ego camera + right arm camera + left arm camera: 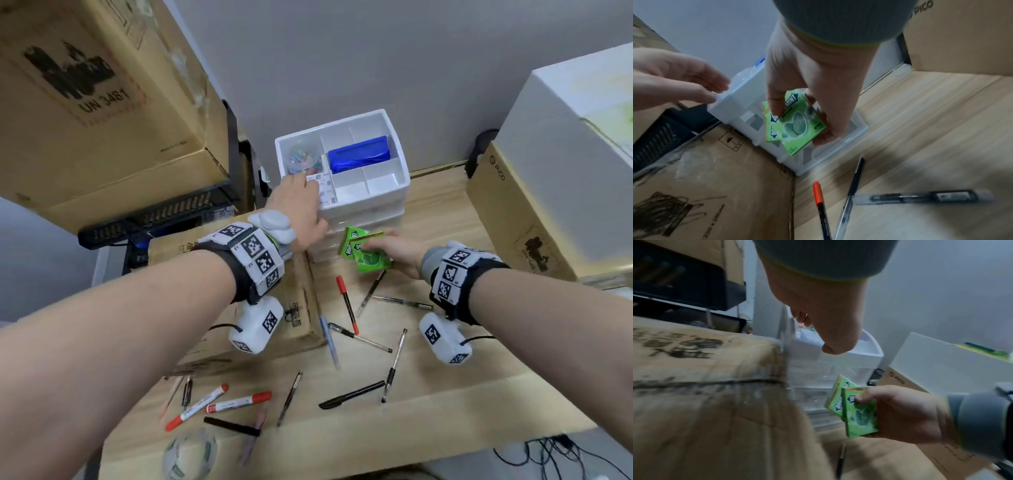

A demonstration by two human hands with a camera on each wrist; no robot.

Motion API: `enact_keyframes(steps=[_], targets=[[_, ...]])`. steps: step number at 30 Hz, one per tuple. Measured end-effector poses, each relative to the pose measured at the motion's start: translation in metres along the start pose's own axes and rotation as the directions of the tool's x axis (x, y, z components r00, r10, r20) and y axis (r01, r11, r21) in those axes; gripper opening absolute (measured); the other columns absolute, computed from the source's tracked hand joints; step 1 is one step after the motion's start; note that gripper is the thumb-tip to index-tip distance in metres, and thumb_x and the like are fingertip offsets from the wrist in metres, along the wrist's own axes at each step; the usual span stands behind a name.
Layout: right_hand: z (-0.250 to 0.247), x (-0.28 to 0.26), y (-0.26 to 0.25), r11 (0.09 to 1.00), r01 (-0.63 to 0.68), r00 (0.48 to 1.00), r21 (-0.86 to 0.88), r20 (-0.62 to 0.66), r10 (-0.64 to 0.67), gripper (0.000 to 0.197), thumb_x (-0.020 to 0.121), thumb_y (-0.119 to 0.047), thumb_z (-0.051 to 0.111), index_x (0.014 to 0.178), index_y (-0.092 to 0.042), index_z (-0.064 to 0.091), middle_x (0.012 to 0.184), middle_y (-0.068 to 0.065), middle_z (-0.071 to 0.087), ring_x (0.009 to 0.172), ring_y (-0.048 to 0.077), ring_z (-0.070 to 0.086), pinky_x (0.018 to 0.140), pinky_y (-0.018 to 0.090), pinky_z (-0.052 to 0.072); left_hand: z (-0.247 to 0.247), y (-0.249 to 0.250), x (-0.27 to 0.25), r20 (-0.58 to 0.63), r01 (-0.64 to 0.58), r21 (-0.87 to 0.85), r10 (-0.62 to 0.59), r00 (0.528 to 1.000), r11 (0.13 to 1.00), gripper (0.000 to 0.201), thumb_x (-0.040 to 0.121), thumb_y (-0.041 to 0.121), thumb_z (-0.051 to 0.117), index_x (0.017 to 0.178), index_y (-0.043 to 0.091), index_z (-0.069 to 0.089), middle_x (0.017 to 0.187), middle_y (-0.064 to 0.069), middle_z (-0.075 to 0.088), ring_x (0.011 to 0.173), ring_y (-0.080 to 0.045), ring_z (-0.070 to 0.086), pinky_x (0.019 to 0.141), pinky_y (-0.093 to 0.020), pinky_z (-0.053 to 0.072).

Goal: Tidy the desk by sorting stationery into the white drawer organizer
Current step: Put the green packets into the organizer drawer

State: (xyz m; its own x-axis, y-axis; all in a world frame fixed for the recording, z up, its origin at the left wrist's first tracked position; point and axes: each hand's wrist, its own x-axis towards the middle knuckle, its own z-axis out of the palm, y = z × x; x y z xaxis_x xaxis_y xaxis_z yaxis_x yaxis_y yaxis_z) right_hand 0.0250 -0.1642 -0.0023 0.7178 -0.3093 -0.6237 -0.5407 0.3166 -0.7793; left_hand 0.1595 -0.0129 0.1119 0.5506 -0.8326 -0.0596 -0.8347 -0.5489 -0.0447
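**deskrat:** Doublemint packs (797,123), two green ones, pinched by the right hand (394,251) just in front of the white drawer organizer (387,192). Thumb on top, fingers underneath.

**pencap:** Left hand (298,209) rests at the organizer's top tray with loose fingers, nothing in it as far as I can tell. Brown box (85,96) reads "UN 3481", another (941,32) "PICO". Pens (346,301) lie scattered on the desk (479,394).

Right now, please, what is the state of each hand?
Left hand: open, fingers resting on the white drawer organizer.
Right hand: closed, holding two green Doublemint packs.
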Motion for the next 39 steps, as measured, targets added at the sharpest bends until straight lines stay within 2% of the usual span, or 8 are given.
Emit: enact_keyframes(steps=[2, 7, 13, 18, 24, 29, 34, 39], targets=[[0.007, 0.006, 0.000, 0.999, -0.014, 1.000, 0.041, -0.005, 0.014, 0.025, 0.086, -0.006, 0.068, 0.109, 0.000, 0.065, 0.101, 0.018, 0.074, 0.083, 0.025, 0.071, 0.077, 0.032, 0.058, 0.006, -0.010, -0.001, -0.027, -0.010, 0.035, 0.011, 1.000, 0.999, 0.039, 0.082, 0.032, 0.056, 0.112, 0.007, 0.054, 0.118, -0.013, 0.052, 0.107, -0.030, 0.048, 0.088, -0.041, 0.046], [0.025, 0.017, -0.003, 0.989, -0.023, 0.999, 0.148, -0.025, 0.027, 0.007, 0.089, -0.003, 0.061, 0.095, -0.007, 0.059, 0.080, 0.012, 0.070, 0.060, 0.016, 0.068, 0.054, 0.023, 0.057, 0.027, -0.019, -0.002, 0.026, -0.078, 0.020, 0.078, 0.997, 0.997, 0.027, 0.090, 0.010, 0.050, 0.114, 0.005, 0.061, 0.121, -0.010, 0.057, 0.119, -0.028, 0.044, 0.097, -0.034, 0.039], [0.029, 0.025, 0.001, 0.988, -0.022, 0.999, 0.154, -0.028, 0.026, 0.010, 0.087, -0.005, 0.066, 0.095, -0.007, 0.061, 0.088, 0.014, 0.071, 0.072, 0.021, 0.069, 0.072, 0.032, 0.059, 0.027, -0.019, 0.004, 0.078, -0.099, 0.087, 0.093, 0.993, 0.991, 0.025, 0.085, 0.007, 0.051, 0.103, 0.008, 0.067, 0.110, -0.006, 0.063, 0.113, -0.028, 0.046, 0.091, -0.035, 0.041], [0.027, 0.022, 0.006, 0.982, -0.052, 0.999, 0.179, 0.001, 0.053, 0.009, 0.088, -0.007, 0.068, 0.097, -0.006, 0.063, 0.079, 0.011, 0.071, 0.059, 0.015, 0.069, 0.051, 0.022, 0.055, 0.025, -0.014, 0.004, 0.082, -0.097, 0.146, 0.086, 0.993, 0.985, 0.026, 0.085, 0.009, 0.049, 0.104, 0.010, 0.066, 0.107, -0.004, 0.062, 0.109, -0.026, 0.047, 0.082, -0.030, 0.037], [0.023, 0.015, 0.029, 0.980, -0.119, 0.993, 0.157, 0.042, 0.114, 0.038, 0.083, -0.011, 0.075, 0.115, 0.007, 0.063, 0.098, 0.021, 0.074, 0.077, 0.025, 0.072, 0.062, 0.030, 0.058, 0.020, -0.012, 0.002, 0.082, -0.094, 0.170, 0.081, 0.993, 0.981, 0.029, 0.085, 0.010, 0.050, 0.108, 0.010, 0.068, 0.108, -0.005, 0.063, 0.110, -0.027, 0.048, 0.077, -0.032, 0.036], [0.021, 0.004, 0.044, 0.975, -0.154, 0.987, 0.161, 0.076, 0.144, 0.047, 0.077, -0.012, 0.080, 0.115, 0.009, 0.062, 0.106, 0.030, 0.071, 0.088, 0.036, 0.069, 0.090, 0.058, 0.053, 0.018, -0.010, 0.002, 0.086, -0.078, 0.177, 0.064, 0.994, 0.981, 0.029, 0.088, 0.010, 0.049, 0.111, 0.010, 0.067, 0.110, -0.005, 0.063, 0.112, -0.027, 0.047, 0.078, -0.033, 0.036], [0.018, -0.006, 0.057, 0.978, -0.131, 0.990, 0.160, 0.075, 0.121, 0.036, 0.084, -0.009, 0.074, 0.115, 0.008, 0.065, 0.096, 0.020, 0.074, 0.077, 0.024, 0.073, 0.069, 0.030, 0.059, 0.018, -0.008, 0.002, 0.078, -0.074, 0.186, 0.060, 0.995, 0.980, 0.030, 0.088, 0.009, 0.048, 0.110, 0.010, 0.068, 0.109, -0.005, 0.063, 0.112, -0.027, 0.047, 0.076, -0.032, 0.033], [0.014, -0.012, 0.057, 0.984, -0.143, 0.987, 0.105, 0.088, 0.134, 0.024, 0.086, -0.012, 0.073, 0.106, 0.001, 0.068, 0.095, 0.015, 0.075, 0.078, 0.021, 0.073, 0.071, 0.028, 0.057, 0.020, -0.009, 0.003, 0.084, -0.046, 0.166, 0.032, 0.996, 0.985, 0.030, 0.088, 0.010, 0.050, 0.111, 0.011, 0.069, 0.109, -0.005, 0.064, 0.114, -0.027, 0.047, 0.079, -0.035, 0.041]])
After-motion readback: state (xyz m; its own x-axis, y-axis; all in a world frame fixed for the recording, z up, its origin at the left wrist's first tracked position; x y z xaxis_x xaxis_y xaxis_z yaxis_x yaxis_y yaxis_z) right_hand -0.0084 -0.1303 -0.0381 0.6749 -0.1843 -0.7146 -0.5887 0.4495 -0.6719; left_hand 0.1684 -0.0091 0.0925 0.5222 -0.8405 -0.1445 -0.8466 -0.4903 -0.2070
